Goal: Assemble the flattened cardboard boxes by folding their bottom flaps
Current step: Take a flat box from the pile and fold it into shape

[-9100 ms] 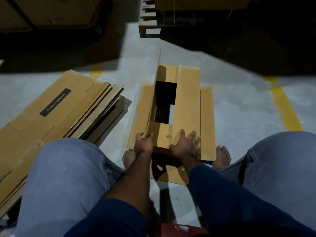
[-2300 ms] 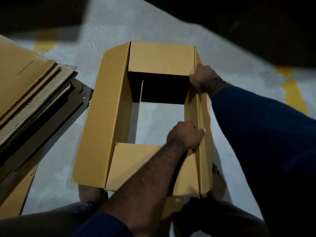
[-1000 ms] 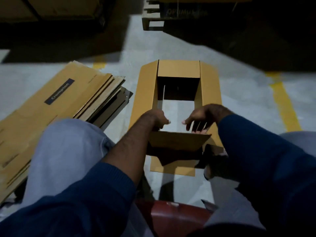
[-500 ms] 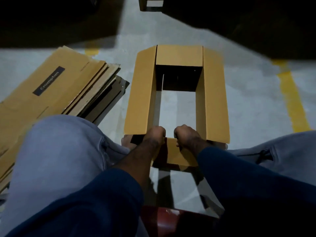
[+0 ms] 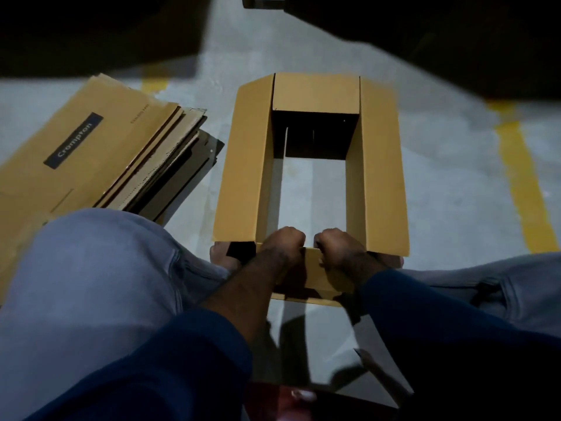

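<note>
Mostly the picture is filled by a grey concrete floor (image 5: 449, 183), with a yellow line (image 5: 522, 183) painted on its right side. Next in size are the person's legs in light grey trousers, the left leg (image 5: 91, 268) at the lower left and the right leg (image 5: 491, 287) at the lower right, with dark blue sleeves over them. On the floor at the left lies a stack of flat boxes (image 5: 127, 138), slightly fanned out, just beside the left leg. Between the legs, in the middle of the floor, stands the opened box (image 5: 353, 189); it has no bottom closed, so the floor shows through it. Its left long flap (image 5: 239, 165) and right long flap (image 5: 382, 165) are spread outward, and the far short flap (image 5: 315, 91) leans away from the person. The near flap (image 5: 312, 268) hangs on the person's side. The left hand (image 5: 283, 243) and the right hand (image 5: 337, 247) are side by side on the top edge of this flap, and the fingers (image 5: 293, 233) of both are curled tightly over it, so both hands grip it. A bare foot (image 5: 221, 256) shows at the near left corner of the box. The top sheet of the stack carries a dark label (image 5: 73, 140) that reads "Crompton".
</note>
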A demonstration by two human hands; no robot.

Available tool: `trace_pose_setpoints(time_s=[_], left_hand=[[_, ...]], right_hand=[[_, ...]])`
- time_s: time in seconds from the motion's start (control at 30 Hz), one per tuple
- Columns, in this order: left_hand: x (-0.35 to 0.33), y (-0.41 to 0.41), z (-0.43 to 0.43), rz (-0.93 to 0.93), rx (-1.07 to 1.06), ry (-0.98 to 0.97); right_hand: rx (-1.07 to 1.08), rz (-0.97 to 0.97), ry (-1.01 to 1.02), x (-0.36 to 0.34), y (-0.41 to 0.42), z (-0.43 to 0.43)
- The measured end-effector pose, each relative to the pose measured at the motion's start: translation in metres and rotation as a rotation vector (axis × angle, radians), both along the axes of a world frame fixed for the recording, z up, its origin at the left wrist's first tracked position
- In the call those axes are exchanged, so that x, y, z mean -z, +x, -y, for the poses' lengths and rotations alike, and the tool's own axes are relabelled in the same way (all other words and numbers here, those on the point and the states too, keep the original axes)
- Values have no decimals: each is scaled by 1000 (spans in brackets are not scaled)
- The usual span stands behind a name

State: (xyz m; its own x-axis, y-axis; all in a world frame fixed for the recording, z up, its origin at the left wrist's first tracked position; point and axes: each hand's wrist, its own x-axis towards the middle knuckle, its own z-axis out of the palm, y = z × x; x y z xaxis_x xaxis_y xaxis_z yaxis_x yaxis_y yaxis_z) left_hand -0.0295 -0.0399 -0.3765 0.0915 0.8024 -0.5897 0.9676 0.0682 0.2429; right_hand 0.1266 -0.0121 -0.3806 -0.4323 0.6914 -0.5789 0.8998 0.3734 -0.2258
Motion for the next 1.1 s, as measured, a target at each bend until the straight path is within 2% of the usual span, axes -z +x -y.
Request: trace_pose_setpoints(time_s=[0.17, 0.33, 0.47, 0.53, 0.67, 0.73, 0.83, 0.93, 1.1], left_hand=[[-2, 33, 2, 48, 36, 24], [0, 38, -3, -53, 21, 26], [4, 39, -7, -41, 6, 33], [7, 35, -8, 4, 1, 9], [7, 21, -20, 149, 24, -110], [1, 13, -40, 216, 8, -94], [-13, -4, -85, 223, -39, 45], [-24, -23, -138, 130, -8, 183], [-35, -60, -231, -15, 65, 235]], right_hand=[[13, 129, 60, -5, 37, -3], [20, 128, 76, -9, 23, -6], [74, 141, 58, -4, 22, -13], [44, 162, 9, -1, 22, -23], [-104, 247, -251, -6, 15, -56], [-127, 274, -314, -16, 7, -83], [-105, 242, -189, -32, -10, -129], [-101, 187, -115, -45, -37, -176], [-113, 87, 57, -69, -81, -250]])
